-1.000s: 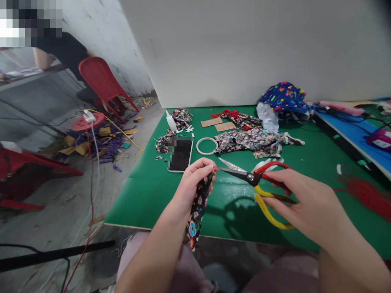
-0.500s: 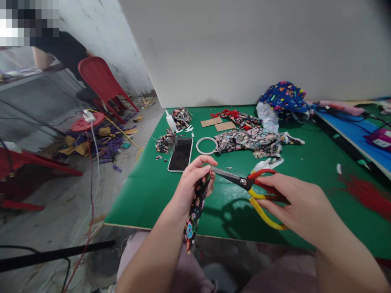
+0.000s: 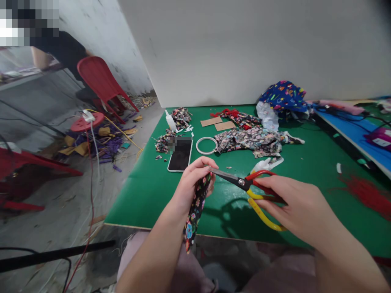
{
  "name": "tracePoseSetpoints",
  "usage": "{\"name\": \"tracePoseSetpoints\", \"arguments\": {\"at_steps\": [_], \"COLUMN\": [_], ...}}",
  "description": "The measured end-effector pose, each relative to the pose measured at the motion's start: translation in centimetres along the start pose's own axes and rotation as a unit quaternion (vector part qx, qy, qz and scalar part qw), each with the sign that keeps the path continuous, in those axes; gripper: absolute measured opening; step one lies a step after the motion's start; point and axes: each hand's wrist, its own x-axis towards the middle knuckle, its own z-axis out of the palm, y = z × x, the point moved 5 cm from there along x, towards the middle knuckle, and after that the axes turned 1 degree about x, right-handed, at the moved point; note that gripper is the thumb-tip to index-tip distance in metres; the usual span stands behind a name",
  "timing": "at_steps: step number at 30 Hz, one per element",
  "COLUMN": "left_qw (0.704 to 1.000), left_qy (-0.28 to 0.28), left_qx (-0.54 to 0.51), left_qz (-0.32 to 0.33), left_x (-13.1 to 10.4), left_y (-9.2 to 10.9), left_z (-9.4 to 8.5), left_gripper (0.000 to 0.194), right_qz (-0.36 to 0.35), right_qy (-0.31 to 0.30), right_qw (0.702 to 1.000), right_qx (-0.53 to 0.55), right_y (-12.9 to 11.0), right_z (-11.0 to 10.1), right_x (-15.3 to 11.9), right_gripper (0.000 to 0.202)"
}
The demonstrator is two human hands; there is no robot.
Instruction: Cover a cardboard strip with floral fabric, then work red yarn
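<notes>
One strip (image 3: 194, 215) hangs from the left hand (image 3: 195, 179), its top end pinched between thumb and fingers. Its long axis runs steeply down, the lower end slanting a little left, past the near edge of the table (image 3: 143, 199) in this view. The right hand (image 3: 297, 207), well apart from the left, grips the scissors (image 3: 241, 182) by their handles, pointing them leftward across the strip's line at its top end. The left hand is nearer the cloth; the blades look nearly closed, though whether their tips touch it is hard to tell.
</notes>
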Motion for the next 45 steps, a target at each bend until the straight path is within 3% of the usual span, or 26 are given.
{"name": "tracePoseSetpoints", "arguments": {"at_steps": [20, 25, 30, 34, 40, 45], "left_qw": [1.0, 1.0, 0.999, 0.997, 0.969, 0.915], "left_qy": [0.008, 0.006, 0.012, 0.029, 0.124, 0.176], "left_qx": [0.002, 0.005, 0.029, 0.071, 0.209, 0.329], "left_qz": [-0.002, 0.012, 0.022, 0.02, 0.052, 0.151], "left_x": [0.0, 0.0, 0.1, 0.4, 1.0, 1.1], "left_y": [-0.1, 0.2, 0.3, 0.0, -0.3, 0.2], "left_z": [0.0, 0.1, -0.3, -1.2, -2.7, -2.8], "left_gripper": [0.013, 0.009, 0.018, 0.024, 0.021, 0.015], "right_qz": [0.001, 0.047, 0.122, 0.232, 0.287, 0.267], "right_qy": [-0.015, 0.013, 0.072, 0.128, -0.005, -0.066], "right_qw": [1.0, 0.999, 0.99, 0.963, 0.944, 0.946], "right_qx": [0.003, 0.002, 0.015, -0.041, -0.165, -0.168], "right_y": [0.0, 0.5, 1.4, 4.5, 12.0, 16.9], "right_z": [0.3, -0.1, -1.8, -3.7, -3.4, -1.7], "right_x": [0.0, 0.2, 0.0, -1.3, -4.3, -7.8], "right_gripper": [0.017, 0.02, 0.026, 0.032, 0.027, 0.023]}}
